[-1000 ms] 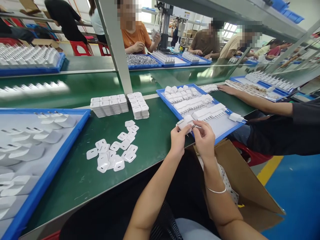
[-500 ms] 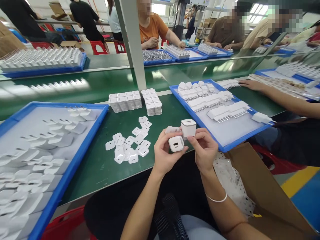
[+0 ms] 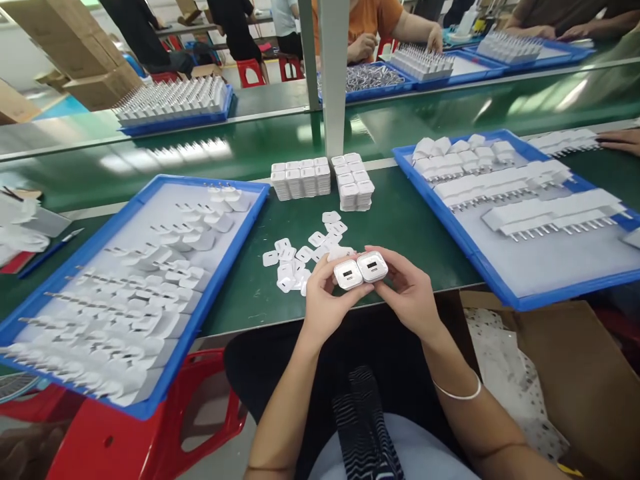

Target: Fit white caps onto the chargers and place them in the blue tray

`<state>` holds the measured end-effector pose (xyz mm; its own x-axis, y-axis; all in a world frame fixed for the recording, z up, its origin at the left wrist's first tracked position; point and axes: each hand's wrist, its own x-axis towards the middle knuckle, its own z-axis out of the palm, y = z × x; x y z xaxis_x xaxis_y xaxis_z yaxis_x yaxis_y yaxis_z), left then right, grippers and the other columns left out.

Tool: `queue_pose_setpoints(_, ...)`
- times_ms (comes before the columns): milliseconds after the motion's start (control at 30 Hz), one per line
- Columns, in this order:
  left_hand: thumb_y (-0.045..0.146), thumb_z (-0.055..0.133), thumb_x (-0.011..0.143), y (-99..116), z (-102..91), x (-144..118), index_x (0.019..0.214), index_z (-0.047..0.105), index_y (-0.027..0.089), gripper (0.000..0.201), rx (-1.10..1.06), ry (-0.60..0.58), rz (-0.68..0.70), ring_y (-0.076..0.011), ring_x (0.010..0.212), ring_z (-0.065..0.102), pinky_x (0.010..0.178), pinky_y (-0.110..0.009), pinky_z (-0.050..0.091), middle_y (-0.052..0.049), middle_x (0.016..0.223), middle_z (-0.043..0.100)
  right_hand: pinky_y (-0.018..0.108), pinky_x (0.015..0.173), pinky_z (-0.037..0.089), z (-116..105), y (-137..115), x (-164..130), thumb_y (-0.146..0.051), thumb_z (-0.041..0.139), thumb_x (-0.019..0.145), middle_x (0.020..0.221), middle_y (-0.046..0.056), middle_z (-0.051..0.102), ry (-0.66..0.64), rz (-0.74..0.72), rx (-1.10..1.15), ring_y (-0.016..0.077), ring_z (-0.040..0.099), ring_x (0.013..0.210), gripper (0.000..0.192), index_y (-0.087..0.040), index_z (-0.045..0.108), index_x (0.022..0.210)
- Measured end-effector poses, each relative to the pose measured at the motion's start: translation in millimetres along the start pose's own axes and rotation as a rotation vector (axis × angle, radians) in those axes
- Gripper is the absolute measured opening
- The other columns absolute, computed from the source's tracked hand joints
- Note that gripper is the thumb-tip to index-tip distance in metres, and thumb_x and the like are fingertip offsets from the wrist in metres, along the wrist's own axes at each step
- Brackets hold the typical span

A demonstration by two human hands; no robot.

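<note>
While two white charger cubes sit pressed side by side above the table's near edge, the left hand (image 3: 324, 303) curls around the left cube (image 3: 348, 274) and the right hand (image 3: 407, 293) curls around the right cube (image 3: 373, 266), thumbs and fingertips closed on the smooth, glossy plastic. Each cube has rounded corners and a small oval port slot in the face turned up toward the camera. The two bodies touch along one flat side.

Just beyond the hands, loose thin white cover plates (image 3: 303, 257) lie scattered on the matte green table (image 3: 400, 220), each a rounded square with an oval cutout. Farther back stand neat stacks of the same plates (image 3: 323, 179), packed in tight blocks beside a grey metal post (image 3: 334, 73).

To the left, a blue-rimmed tray (image 3: 210, 300) with a pale grey liner holds rows of white chargers lying down, their metal prongs catching light. To the right, a second blue tray (image 3: 500, 280) carries straight rows of chargers with prongs pointing toward the near side. A brown cardboard box (image 3: 580, 373) stands under it, and a red plastic stool (image 3: 150, 427) sits below the left tray. A thin metal bangle (image 3: 457, 395) circles the right wrist.
</note>
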<state>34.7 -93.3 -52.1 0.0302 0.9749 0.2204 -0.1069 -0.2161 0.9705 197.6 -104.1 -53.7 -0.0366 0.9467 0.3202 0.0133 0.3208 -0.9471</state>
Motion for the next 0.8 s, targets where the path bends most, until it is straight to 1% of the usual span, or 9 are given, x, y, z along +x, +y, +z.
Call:
queue_pose_setpoints(67, 0.028, 0.094, 0.065, 2, -3.4, 0, 0.110, 0.079, 0.024, 0.047, 0.003, 0.010, 0.001, -0.0251, 0.111, 0.069, 0.096, -0.037, 0.060, -0.008, 0.112, 0.070, 0.043, 0.111, 0.054, 0, -2, -2, -0.016, 0.067, 0.093, 0.145, 0.005, 0.064, -0.077, -0.008, 0.006, 0.0247, 0.061, 0.133, 0.051, -0.035, 0.064, 0.140)
queue_pose_setpoints(133, 0.029, 0.094, 0.065, 6, -6.5, 0, 0.110, 0.079, 0.025, 0.048, 0.022, -0.004, -0.008, -0.0252, 0.110, 0.068, 0.096, -0.038, 0.060, -0.008, 0.111, 0.071, 0.045, 0.113, 0.052, 0, -4, -3, -0.021, 0.064, 0.096, 0.150, 0.004, 0.060, -0.136, -0.014, 0.029, 0.0259, 0.055, 0.140, 0.049, -0.037, 0.062, 0.143)
queue_pose_setpoints(300, 0.028, 0.096, 0.062, 12, -10.8, 1, 0.112, 0.080, 0.026, 0.052, -0.006, -0.048, -0.032, -0.0255, 0.108, 0.068, 0.098, -0.039, 0.058, -0.009, 0.110, 0.074, 0.049, 0.119, 0.045, 11, -1, -6, -0.029, 0.060, 0.100, 0.153, 0.003, 0.056, -0.055, -0.064, -0.022, 0.0262, 0.049, 0.145, 0.045, -0.040, 0.061, 0.144)
queue_pose_setpoints(467, 0.026, 0.096, 0.062, 11, -16.2, 4, 0.115, 0.080, 0.029, 0.056, -0.041, -0.068, -0.044, -0.0260, 0.109, 0.069, 0.100, -0.040, 0.057, -0.008, 0.118, 0.075, 0.047, 0.128, 0.031, 23, 2, -9, -0.027, 0.054, 0.104, 0.166, -0.005, 0.039, -0.134, -0.099, 0.007, 0.0235, 0.036, 0.154, 0.053, -0.046, 0.047, 0.153)
queue_pose_setpoints(533, 0.027, 0.095, 0.062, 13, -20.5, 4, 0.112, 0.080, 0.027, 0.053, 0.006, -0.051, -0.016, -0.0257, 0.105, 0.070, 0.097, -0.040, 0.058, -0.008, 0.113, 0.077, 0.048, 0.129, 0.030, 19, 0, -6, -0.034, 0.053, 0.104, 0.168, -0.004, 0.035, -0.199, -0.079, 0.058, 0.0258, 0.035, 0.155, 0.049, -0.043, 0.050, 0.152)
queue_pose_setpoints(600, 0.028, 0.094, 0.065, 17, -25.6, 3, 0.111, 0.080, 0.026, 0.048, 0.098, -0.052, 0.027, -0.0260, 0.103, 0.071, 0.095, -0.041, 0.058, -0.009, 0.111, 0.078, 0.050, 0.122, 0.040, 11, -4, 2, -0.042, 0.052, 0.103, 0.160, 0.001, 0.048, -0.164, -0.044, 0.125, 0.0287, 0.045, 0.148, 0.040, -0.037, 0.064, 0.141)
queue_pose_setpoints(700, 0.026, 0.090, 0.071, 25, -32.6, 1, 0.113, 0.079, 0.028, 0.044, 0.296, -0.144, 0.093, -0.0259, 0.105, 0.070, 0.096, -0.042, 0.057, -0.008, 0.115, 0.077, 0.040, 0.094, 0.059, 3, -12, 21, -0.043, 0.070, 0.092, 0.124, 0.006, 0.071, -0.009, 0.099, 0.132, 0.0257, 0.067, 0.115, 0.025, -0.030, 0.077, 0.112)
queue_pose_setpoints(733, 0.025, 0.089, 0.072, 27, -34.3, 0, 0.114, 0.078, 0.028, 0.043, 0.356, -0.193, 0.111, -0.0253, 0.104, 0.071, 0.095, -0.041, 0.058, -0.008, 0.116, 0.077, 0.036, 0.086, 0.060, 2, -14, 27, -0.041, 0.077, 0.086, 0.112, 0.005, 0.074, -0.017, 0.162, 0.107, 0.0236, 0.069, 0.104, 0.023, -0.028, 0.077, 0.105)
queue_pose_setpoints(800, 0.024, 0.087, 0.074, 32, -36.1, -2, 0.114, 0.078, 0.029, 0.042, 0.431, -0.268, 0.133, -0.0243, 0.101, 0.071, 0.092, -0.039, 0.059, -0.008, 0.114, 0.076, 0.033, 0.077, 0.060, 3, -18, 39, -0.040, 0.085, 0.077, 0.096, 0.004, 0.075, -0.142, 0.264, 0.072, 0.0207, 0.070, 0.089, 0.025, -0.024, 0.077, 0.094)
